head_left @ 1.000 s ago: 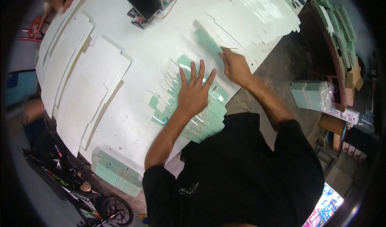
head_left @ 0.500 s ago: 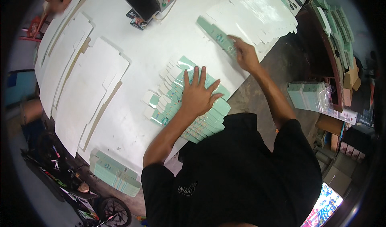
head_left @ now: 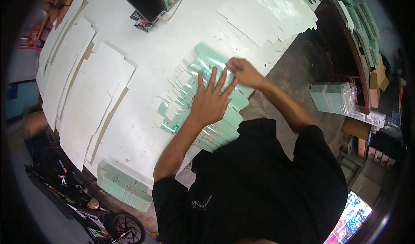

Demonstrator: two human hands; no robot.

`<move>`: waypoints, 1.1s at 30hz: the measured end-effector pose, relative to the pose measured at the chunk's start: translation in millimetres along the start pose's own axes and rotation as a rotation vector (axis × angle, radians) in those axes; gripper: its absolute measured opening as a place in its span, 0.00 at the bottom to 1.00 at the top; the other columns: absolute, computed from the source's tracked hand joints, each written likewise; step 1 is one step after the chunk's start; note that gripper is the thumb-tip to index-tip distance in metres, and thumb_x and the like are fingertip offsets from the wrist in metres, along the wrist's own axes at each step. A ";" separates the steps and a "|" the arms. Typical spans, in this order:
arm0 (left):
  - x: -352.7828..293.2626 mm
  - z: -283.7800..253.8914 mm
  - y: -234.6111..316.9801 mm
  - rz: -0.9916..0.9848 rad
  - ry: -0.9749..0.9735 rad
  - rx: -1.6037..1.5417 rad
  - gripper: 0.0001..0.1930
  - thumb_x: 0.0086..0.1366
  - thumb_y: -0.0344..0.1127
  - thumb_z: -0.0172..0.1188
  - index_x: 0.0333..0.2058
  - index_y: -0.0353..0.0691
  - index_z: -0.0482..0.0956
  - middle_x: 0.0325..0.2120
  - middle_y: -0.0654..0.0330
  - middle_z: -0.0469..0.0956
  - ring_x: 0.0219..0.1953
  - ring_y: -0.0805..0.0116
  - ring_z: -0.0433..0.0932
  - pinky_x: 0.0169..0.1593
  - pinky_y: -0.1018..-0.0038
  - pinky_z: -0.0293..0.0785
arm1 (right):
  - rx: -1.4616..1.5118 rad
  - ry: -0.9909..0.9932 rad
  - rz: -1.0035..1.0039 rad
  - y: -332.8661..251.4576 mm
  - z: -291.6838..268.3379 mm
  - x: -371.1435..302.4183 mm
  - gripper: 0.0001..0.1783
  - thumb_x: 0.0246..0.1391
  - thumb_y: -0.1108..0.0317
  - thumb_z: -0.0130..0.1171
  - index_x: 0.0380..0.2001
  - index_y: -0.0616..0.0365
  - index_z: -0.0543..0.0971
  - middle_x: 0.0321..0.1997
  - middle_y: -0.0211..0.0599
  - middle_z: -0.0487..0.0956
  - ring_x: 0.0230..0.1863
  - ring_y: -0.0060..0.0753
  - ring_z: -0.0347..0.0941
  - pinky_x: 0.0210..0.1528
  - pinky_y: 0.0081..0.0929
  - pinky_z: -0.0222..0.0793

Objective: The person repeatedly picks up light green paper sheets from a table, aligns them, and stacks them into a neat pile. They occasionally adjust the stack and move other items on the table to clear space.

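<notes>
Flat printed green cartons [head_left: 216, 134] lie fanned out in an overlapping row at the table's near edge, their white end flaps to the left. My left hand [head_left: 209, 103] rests on them with fingers spread, pressing from above. At the far end of the row, my right hand [head_left: 246, 72] has its fingers closed at the edge of a green carton [head_left: 205, 52], which is slightly blurred. This carton lies over the others, its far end sticking out beyond them. My right fingertips are close to those of my left hand.
White flat card sheets [head_left: 95, 80] cover the table's left side, with more white sheets [head_left: 272, 13] at the far right. A dark tablet [head_left: 140, 1] stands at the back by a small box. Bundled green cartons [head_left: 123, 188] sit lower left. Another person's hand [head_left: 54, 11] shows far left.
My right hand has come left and nearer with the green carton, from over the bare table to the fanned row. My left hand stays spread on the cartons, shifted slightly.
</notes>
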State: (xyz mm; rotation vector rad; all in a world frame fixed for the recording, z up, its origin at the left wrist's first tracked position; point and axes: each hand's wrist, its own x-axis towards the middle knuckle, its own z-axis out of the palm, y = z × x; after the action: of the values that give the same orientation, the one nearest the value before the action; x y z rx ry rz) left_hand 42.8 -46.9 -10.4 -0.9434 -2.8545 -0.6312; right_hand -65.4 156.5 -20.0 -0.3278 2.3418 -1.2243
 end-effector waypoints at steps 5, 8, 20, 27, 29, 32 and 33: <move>-2.1 1.0 2.6 0.029 0.108 -0.059 0.39 0.59 0.40 0.65 0.72 0.49 0.69 0.77 0.45 0.55 0.78 0.41 0.54 0.74 0.27 0.42 | 0.191 -0.156 0.068 13.9 1.4 -12.7 0.19 0.74 0.58 0.54 0.40 0.68 0.80 0.33 0.43 0.81 0.36 0.32 0.74 0.42 0.39 0.73; -2.7 6.1 2.1 0.009 0.151 -0.073 0.39 0.60 0.40 0.66 0.72 0.49 0.68 0.76 0.46 0.58 0.77 0.45 0.57 0.74 0.30 0.46 | -0.058 -0.174 -0.055 12.0 -3.4 -5.1 0.18 0.73 0.60 0.53 0.40 0.68 0.79 0.35 0.54 0.82 0.37 0.42 0.77 0.43 0.41 0.73; -5.4 19.4 0.7 -0.065 0.230 0.101 0.43 0.57 0.39 0.66 0.72 0.41 0.66 0.76 0.40 0.54 0.78 0.36 0.51 0.73 0.27 0.42 | -0.159 -0.085 -0.204 -23.2 -9.1 -9.2 0.09 0.67 0.69 0.57 0.42 0.66 0.77 0.35 0.63 0.80 0.38 0.67 0.78 0.40 0.51 0.71; -1.4 3.6 -3.3 -0.215 -0.050 0.034 0.47 0.57 0.46 0.66 0.72 0.27 0.62 0.75 0.33 0.52 0.79 0.35 0.46 0.74 0.27 0.36 | -0.338 -0.136 -0.053 -39.2 4.4 -6.6 0.09 0.64 0.68 0.60 0.38 0.65 0.79 0.35 0.57 0.82 0.39 0.61 0.79 0.40 0.50 0.74; -1.5 -1.8 -2.4 -0.231 -0.087 0.006 0.50 0.60 0.55 0.66 0.72 0.26 0.61 0.75 0.32 0.51 0.79 0.34 0.46 0.74 0.27 0.34 | -0.686 -0.096 0.072 -61.6 -2.1 -9.0 0.09 0.61 0.68 0.64 0.35 0.64 0.81 0.35 0.53 0.83 0.37 0.56 0.80 0.39 0.47 0.76; -1.4 -10.1 -2.8 -0.232 -0.062 -0.094 0.55 0.63 0.70 0.60 0.72 0.27 0.61 0.75 0.32 0.52 0.79 0.33 0.46 0.74 0.27 0.34 | -0.409 0.257 -0.502 -44.6 3.2 -37.6 0.08 0.57 0.68 0.69 0.31 0.63 0.84 0.33 0.46 0.84 0.35 0.50 0.79 0.38 0.43 0.77; -0.9 -7.1 -4.8 -0.220 -0.066 -0.090 0.56 0.63 0.74 0.57 0.72 0.27 0.61 0.75 0.32 0.52 0.79 0.33 0.46 0.74 0.27 0.35 | -0.387 0.191 -0.512 -31.1 13.2 -50.3 0.06 0.54 0.70 0.71 0.31 0.62 0.86 0.32 0.43 0.83 0.35 0.48 0.78 0.38 0.41 0.76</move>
State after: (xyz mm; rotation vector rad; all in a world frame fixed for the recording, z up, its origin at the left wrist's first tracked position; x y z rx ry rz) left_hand 40.2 -53.8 -5.8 -0.6770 -3.0381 -0.7669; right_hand -15.6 150.3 14.0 -1.0342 2.7610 -1.0316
